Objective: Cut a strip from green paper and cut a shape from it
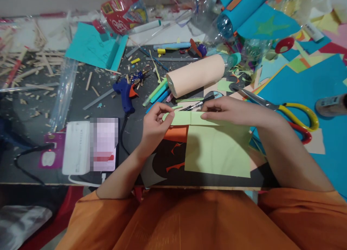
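A narrow light-green paper strip (184,117) is stretched between my two hands, with a crease or seam near its middle. My left hand (157,121) pinches its rounded left end between thumb and fingers. On the right part of the strip, my right hand (227,111) closes with thumb below and fingers curled above. Just under the strip lies a larger light-green paper sheet (218,149), beside an orange paper piece (176,133). Behind the hands are a pen (196,104) and a bottle wrapped in peach paper (196,74).
Scissors with yellow and red handles (298,116) lie by my right forearm on blue paper (330,76). A blue glue gun (124,94), a phone (105,143) and a white power bank (76,147) are on the left. Wood scraps and bottles crowd the back.
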Motion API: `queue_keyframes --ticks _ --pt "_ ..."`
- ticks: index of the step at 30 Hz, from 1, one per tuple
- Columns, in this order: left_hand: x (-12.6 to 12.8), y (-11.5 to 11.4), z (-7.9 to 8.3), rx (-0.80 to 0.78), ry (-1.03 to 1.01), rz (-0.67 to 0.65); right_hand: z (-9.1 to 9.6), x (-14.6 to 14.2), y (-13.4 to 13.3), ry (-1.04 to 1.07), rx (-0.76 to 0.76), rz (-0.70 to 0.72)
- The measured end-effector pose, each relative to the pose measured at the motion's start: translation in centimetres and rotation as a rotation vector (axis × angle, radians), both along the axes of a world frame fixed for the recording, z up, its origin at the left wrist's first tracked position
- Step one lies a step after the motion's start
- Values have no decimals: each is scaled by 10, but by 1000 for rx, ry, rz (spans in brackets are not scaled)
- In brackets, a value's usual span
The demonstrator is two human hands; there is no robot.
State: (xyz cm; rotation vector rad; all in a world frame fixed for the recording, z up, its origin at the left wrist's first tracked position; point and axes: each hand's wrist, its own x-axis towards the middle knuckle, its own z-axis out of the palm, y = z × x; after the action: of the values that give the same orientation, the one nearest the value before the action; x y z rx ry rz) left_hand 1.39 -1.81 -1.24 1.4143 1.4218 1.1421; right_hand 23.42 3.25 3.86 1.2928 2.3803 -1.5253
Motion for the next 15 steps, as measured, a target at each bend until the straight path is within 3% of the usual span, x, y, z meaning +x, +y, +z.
queue_keyframes --ticks 4,10,15 --pt "-2 1 -2 17 47 -7 0 0 1 0 -3 -3" --pt "-3 2 -4 240 205 2 -2 -2 -3 46 19 19" --pt "2 -4 2 -119 27 -177 -1 -10 -15 62 74 -32"
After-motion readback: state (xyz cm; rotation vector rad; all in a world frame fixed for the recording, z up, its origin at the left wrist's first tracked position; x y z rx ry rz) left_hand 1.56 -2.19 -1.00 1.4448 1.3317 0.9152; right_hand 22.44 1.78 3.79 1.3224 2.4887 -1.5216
